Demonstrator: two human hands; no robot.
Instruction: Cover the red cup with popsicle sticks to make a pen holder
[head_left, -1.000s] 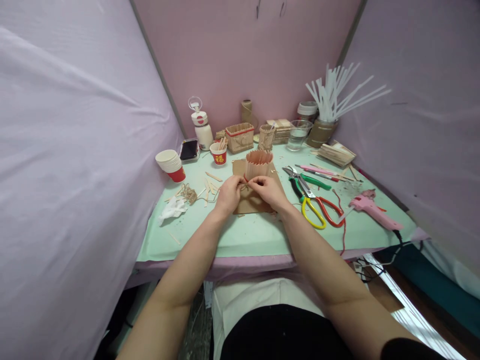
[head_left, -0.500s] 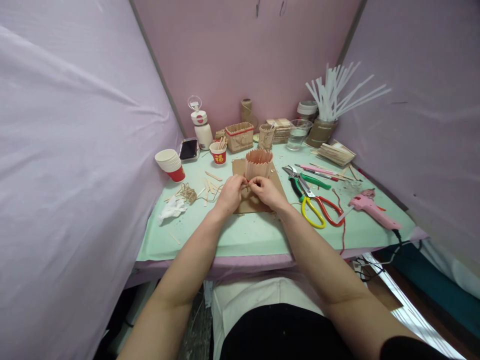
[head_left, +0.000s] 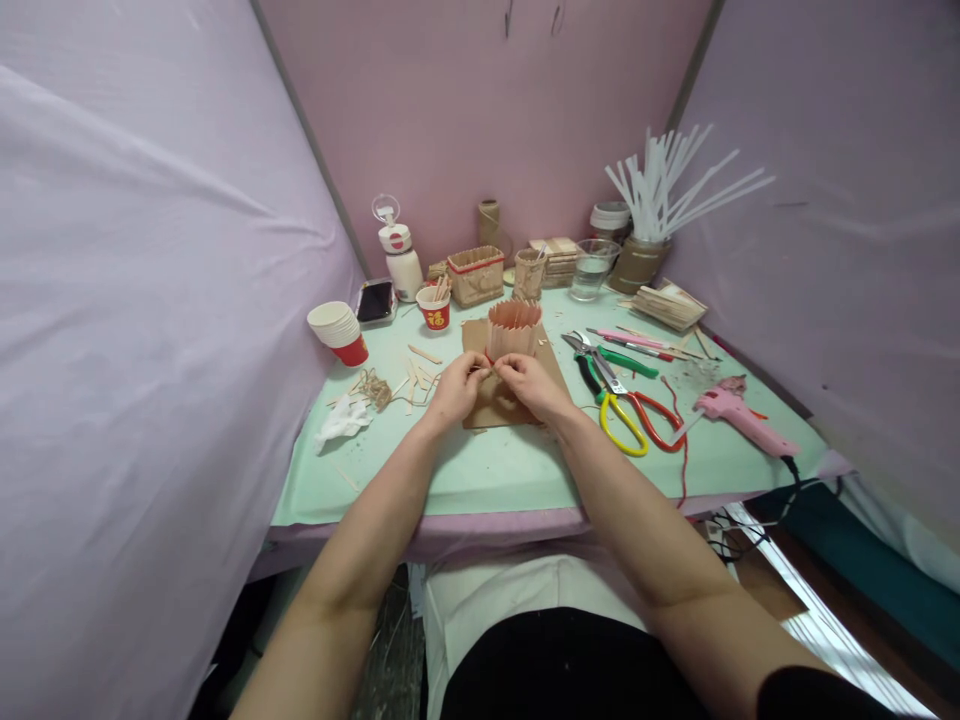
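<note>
A round holder of upright wooden sticks (head_left: pixel 514 332) with a jagged rim stands on a piece of brown cardboard (head_left: pixel 553 375). A bit of red shows low on its near side, by my fingers. My left hand (head_left: pixel 457 390) is closed in a pinch just in front of it, on thin brown twine. Fingertips of my right hand (head_left: pixel 531 384) pinch the twine too, almost touching the left ones. The twine's ends between the fingers are too small to make out. From my left hand a strand runs toward a tangled twine bundle (head_left: pixel 375 390) on the table.
Scissors (head_left: pixel 622 420), green-handled pliers (head_left: pixel 626 362) and a pink glue gun (head_left: pixel 742 415) lie on the right. Paper cups (head_left: pixel 339 330), loose sticks (head_left: pixel 420 380) and crumpled tissue (head_left: pixel 343 422) are on the left. Behind stand a woven-look box (head_left: pixel 477 278) and a water bowl (head_left: pixel 591 275).
My hands have shifted slightly, the fingertips drawing a little closer together in front of the holder. The whole view has moved slightly; the things on the table stay put.
</note>
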